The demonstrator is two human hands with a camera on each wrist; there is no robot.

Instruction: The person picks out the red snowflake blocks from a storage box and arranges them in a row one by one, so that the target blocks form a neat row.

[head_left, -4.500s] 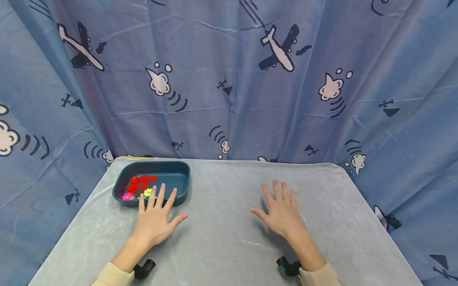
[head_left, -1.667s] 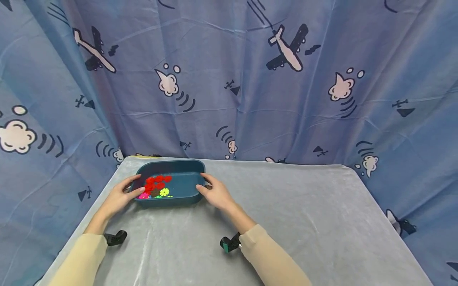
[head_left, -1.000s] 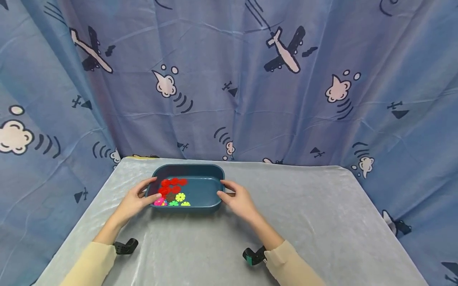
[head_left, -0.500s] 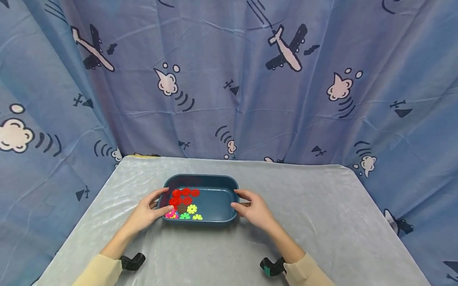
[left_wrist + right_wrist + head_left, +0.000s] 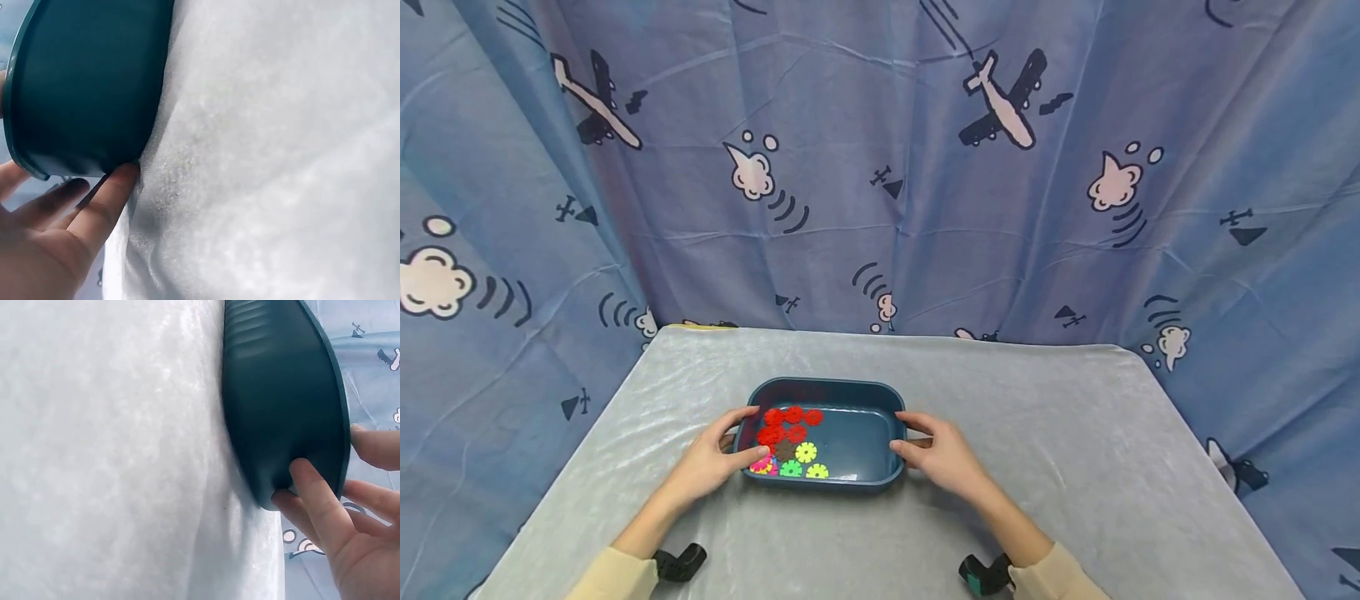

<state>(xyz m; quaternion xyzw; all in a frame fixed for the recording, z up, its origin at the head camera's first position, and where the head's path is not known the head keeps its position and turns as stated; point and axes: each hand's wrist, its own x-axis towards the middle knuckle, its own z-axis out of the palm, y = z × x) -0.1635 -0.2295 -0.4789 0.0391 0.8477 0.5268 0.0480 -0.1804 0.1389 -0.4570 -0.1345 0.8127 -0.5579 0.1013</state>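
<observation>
A dark teal plastic tray (image 5: 861, 483) with rounded corners sits on the cloth-covered table, left of the middle. Flower-shaped plastic discs lie in its left half: several red ones (image 5: 772, 435), a brown one (image 5: 785, 451), yellow ones (image 5: 806, 452), a green one (image 5: 791, 468) and pink ones (image 5: 762, 464). My left hand (image 5: 709, 460) grips the tray's left end, thumb over the rim. At the right end my right hand (image 5: 946, 454) holds the rim the same way. Both wrist views show fingertips against the tray's outer wall (image 5: 87, 81), low near the cloth.
Pale grey velvety cloth (image 5: 1075, 467) covers the table. A blue curtain (image 5: 880, 167) printed with airplanes hangs behind and along both sides. Black wrist-worn devices show at the left wrist (image 5: 680, 563) and the right wrist (image 5: 987, 575).
Both hands began spread over the table, then took hold of the tray's ends. The tray has moved right and nearer to me, with the discs still inside.
</observation>
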